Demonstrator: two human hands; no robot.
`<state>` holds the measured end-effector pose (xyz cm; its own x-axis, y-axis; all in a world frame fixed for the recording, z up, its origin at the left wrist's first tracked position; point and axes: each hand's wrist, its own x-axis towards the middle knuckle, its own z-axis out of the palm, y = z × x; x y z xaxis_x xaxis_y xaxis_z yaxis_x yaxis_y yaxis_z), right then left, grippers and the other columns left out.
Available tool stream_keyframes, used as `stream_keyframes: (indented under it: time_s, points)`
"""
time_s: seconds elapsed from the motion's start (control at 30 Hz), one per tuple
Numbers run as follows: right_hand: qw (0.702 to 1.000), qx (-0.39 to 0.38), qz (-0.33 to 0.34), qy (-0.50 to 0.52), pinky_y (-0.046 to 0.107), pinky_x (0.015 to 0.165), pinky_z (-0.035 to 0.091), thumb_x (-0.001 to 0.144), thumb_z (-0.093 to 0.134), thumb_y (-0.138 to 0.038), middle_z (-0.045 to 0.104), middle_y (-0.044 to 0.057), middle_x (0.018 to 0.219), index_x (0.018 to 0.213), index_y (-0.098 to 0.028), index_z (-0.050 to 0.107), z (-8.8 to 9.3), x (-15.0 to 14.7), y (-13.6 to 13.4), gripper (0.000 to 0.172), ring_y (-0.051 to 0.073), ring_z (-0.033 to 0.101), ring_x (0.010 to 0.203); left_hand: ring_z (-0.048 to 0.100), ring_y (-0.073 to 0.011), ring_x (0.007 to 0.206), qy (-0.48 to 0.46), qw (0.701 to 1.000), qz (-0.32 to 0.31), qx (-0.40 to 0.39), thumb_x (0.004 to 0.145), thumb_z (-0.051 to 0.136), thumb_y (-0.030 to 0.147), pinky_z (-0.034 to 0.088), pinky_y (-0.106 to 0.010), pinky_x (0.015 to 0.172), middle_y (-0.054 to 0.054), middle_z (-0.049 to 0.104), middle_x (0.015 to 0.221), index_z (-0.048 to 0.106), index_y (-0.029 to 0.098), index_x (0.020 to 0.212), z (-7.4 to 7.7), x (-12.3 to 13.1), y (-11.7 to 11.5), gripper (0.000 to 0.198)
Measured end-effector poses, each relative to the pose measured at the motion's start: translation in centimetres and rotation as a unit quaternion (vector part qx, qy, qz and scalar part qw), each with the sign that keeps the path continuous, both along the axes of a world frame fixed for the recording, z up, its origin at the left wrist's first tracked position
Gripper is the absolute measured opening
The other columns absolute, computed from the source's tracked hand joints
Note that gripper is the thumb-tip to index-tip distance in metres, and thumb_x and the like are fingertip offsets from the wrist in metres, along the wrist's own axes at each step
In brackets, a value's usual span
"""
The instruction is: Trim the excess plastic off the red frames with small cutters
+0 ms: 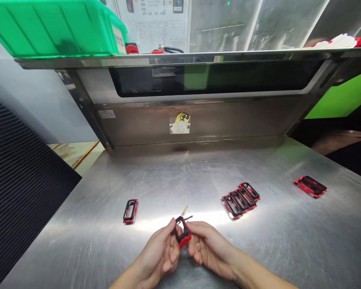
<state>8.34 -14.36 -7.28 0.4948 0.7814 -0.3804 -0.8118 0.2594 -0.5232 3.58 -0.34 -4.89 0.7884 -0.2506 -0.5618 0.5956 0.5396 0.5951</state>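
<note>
Between my two hands, low in the middle of the head view, is a small red and black rectangular frame [185, 240], tilted above the metal table. My left hand [161, 249] grips its left side, thumb on the black rim. On the right edge, my right hand [209, 245] pinches it between thumb and fingers. A thin yellowish piece [185, 210] and a dark thin piece stick up at its far end; whether they are attached I cannot tell. One similar frame [130, 211] lies to the left. Several more frames [240, 200] sit in a row to the right.
Farther right on the steel table [180, 168] lies another red and black piece [311, 186]. Across the back runs a raised shelf [180, 58] bearing a green bin [54, 30]. A small bag with a yellow label [180, 123] is on the back panel. Black ribbed material [24, 180] borders the left.
</note>
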Motion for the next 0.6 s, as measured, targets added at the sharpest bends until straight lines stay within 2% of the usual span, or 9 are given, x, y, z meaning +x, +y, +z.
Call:
stream_keyframes:
  time_s: [0.07,0.13,0.2,0.3,0.4,0.5,0.6]
  points:
    - [1.000,-0.005,0.003,0.001,0.012,0.036,0.044,0.070,0.079,-0.043,0.060,0.004,0.051,0.085,-0.005,0.062,0.0,0.0,0.0,0.044,0.009,0.054,0.036,0.027,-0.0023,0.020,0.013,1.000,-0.010,-0.005,0.075,0.060,0.058,0.013,-0.013,0.028,0.004,0.043,0.032,0.058,0.010,0.070,0.0,0.1,0.1,0.049]
    - [1.000,-0.010,0.005,0.003,0.012,0.035,0.043,0.068,0.080,-0.044,0.060,0.003,0.051,0.086,-0.005,0.061,0.1,0.0,0.0,0.047,0.009,0.053,0.036,0.027,-0.0027,0.020,0.033,0.999,-0.011,-0.006,0.092,0.035,0.049,0.013,-0.013,0.028,0.003,0.042,0.031,0.059,0.009,0.069,0.1,0.1,0.2,0.052]
    - [1.000,-0.018,0.006,0.003,0.012,0.035,0.042,0.066,0.081,-0.045,0.059,0.003,0.050,0.086,-0.006,0.061,0.1,0.0,0.0,0.049,0.009,0.052,0.036,0.027,-0.0025,0.020,0.042,0.999,-0.016,-0.008,0.096,0.023,0.043,0.013,-0.013,0.028,0.003,0.040,0.031,0.059,0.009,0.068,0.2,0.1,0.2,0.058]
    - [0.999,-0.035,-0.006,-0.037,0.011,0.034,0.036,0.066,0.078,-0.051,0.056,0.000,0.048,0.081,-0.008,0.058,0.0,0.0,0.2,0.050,0.007,0.048,0.034,0.031,-0.0014,0.022,0.018,0.999,-0.048,0.014,0.088,0.039,0.058,0.015,-0.012,0.028,0.002,0.044,0.036,0.059,0.009,0.064,0.1,-0.1,0.1,0.058]
    - [0.981,-0.069,-0.021,-0.179,0.012,0.032,0.025,0.071,0.069,-0.065,0.049,-0.002,0.043,0.070,-0.012,0.051,0.0,-0.4,0.4,0.056,0.005,0.039,0.031,0.044,-0.0046,0.029,-0.012,0.993,-0.102,0.066,0.067,0.046,0.079,0.020,-0.012,0.028,-0.002,0.053,0.045,0.057,0.011,0.059,-0.1,-0.3,-0.3,0.069]
    - [0.936,-0.097,-0.021,-0.339,0.015,0.036,0.025,0.081,0.052,-0.071,0.045,-0.003,0.043,0.069,-0.014,0.046,0.3,-1.0,0.4,0.059,0.007,0.040,0.036,0.047,-0.0070,0.030,-0.057,0.985,-0.112,0.122,0.058,0.046,0.085,0.023,-0.014,0.028,-0.003,0.054,0.047,0.056,0.013,0.056,-0.3,-0.4,-0.8,0.073]
    - [0.885,-0.127,-0.045,-0.445,0.018,0.043,0.029,0.092,0.042,-0.064,0.046,-0.001,0.049,0.071,-0.014,0.048,0.9,-1.6,0.0,0.055,0.008,0.041,0.043,0.037,-0.0035,0.028,-0.065,0.986,-0.058,0.144,0.066,0.043,0.080,0.020,-0.015,0.031,-0.001,0.047,0.041,0.052,0.012,0.050,-0.3,-0.5,-0.7,0.070]
